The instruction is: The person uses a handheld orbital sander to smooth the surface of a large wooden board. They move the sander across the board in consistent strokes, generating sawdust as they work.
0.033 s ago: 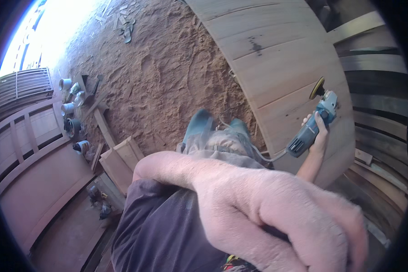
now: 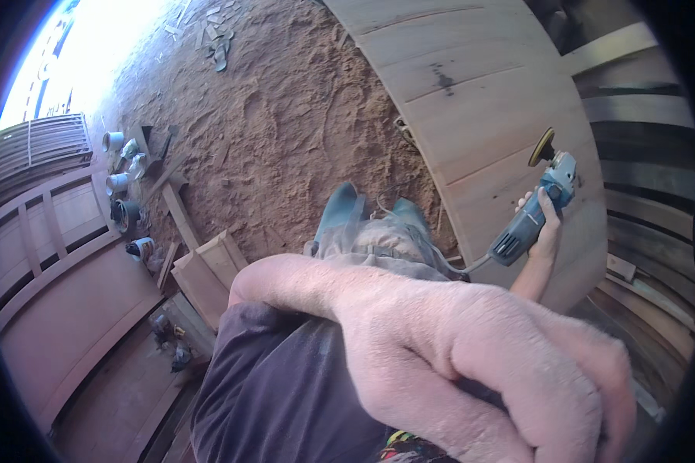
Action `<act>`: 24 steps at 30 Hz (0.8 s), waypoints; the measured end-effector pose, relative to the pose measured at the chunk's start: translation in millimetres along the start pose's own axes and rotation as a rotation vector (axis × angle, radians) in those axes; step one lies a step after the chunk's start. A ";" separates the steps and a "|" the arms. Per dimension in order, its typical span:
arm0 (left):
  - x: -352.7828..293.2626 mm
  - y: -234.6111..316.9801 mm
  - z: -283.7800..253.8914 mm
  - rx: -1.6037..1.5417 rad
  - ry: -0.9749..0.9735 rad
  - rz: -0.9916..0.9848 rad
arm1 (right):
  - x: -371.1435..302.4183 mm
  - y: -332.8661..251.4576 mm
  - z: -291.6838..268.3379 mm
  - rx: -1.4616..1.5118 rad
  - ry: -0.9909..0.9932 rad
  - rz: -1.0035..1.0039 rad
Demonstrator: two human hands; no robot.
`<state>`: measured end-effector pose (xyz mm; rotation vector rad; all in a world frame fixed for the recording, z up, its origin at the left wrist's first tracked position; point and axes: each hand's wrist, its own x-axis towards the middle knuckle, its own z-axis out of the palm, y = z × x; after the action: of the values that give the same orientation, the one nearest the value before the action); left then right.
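Observation:
In my right hand (image 2: 546,241) is a teal and dark grey angle grinder (image 2: 527,220), its body gripped from below. A round, yellowish-rimmed disc (image 2: 542,147) at its head is tilted up, apart from the wide wooden panel (image 2: 490,108) behind it. From the grinder's rear end a pale cord (image 2: 471,268) runs toward my legs. My left hand (image 2: 471,363) looms large across the front, close to the view, with its fingers curled down. Its fingertips are hidden past the lower edge, and I cannot make out what they hold.
Sawdust-like brown litter (image 2: 286,116) covers the floor ahead. Wood offcuts (image 2: 208,266), several tins (image 2: 116,182) and a panelled wooden door (image 2: 77,270) lie to the left. Stacked boards (image 2: 649,193) line the right side. Light-blue footwear (image 2: 340,212) shows below me.
My left hand sits very slightly farther right in the view. The wooden panel has shifted a little the same way, while the grinder stays held in my right hand.

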<state>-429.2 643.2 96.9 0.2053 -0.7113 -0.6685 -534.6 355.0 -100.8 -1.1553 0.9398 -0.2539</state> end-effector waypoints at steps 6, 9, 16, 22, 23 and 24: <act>-5.1 40.3 -3.2 -0.005 0.012 0.089 | 10.3 3.3 68.0 0.035 -0.078 -0.013; -4.1 55.3 -13.4 0.029 0.014 0.114 | 24.3 -2.1 91.3 0.205 -0.163 0.021; 7.8 89.2 -44.4 0.165 -0.040 0.127 | 36.4 -20.2 140.1 0.275 -0.144 -0.040; 14.7 101.8 -104.4 0.595 0.073 0.099 | 76.9 -29.6 154.9 0.375 -0.186 -0.006; 12.4 95.1 -124.4 0.716 0.181 0.010 | 84.9 -33.9 149.2 0.418 -0.185 -0.030; 7.5 83.1 -145.5 0.850 0.294 -0.122 | 94.5 -40.7 145.9 0.460 -0.197 -0.044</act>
<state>-287.4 696.2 24.7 1.1128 -0.6654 -0.4013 -357.4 376.6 -100.4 -0.7602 0.6380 -0.3634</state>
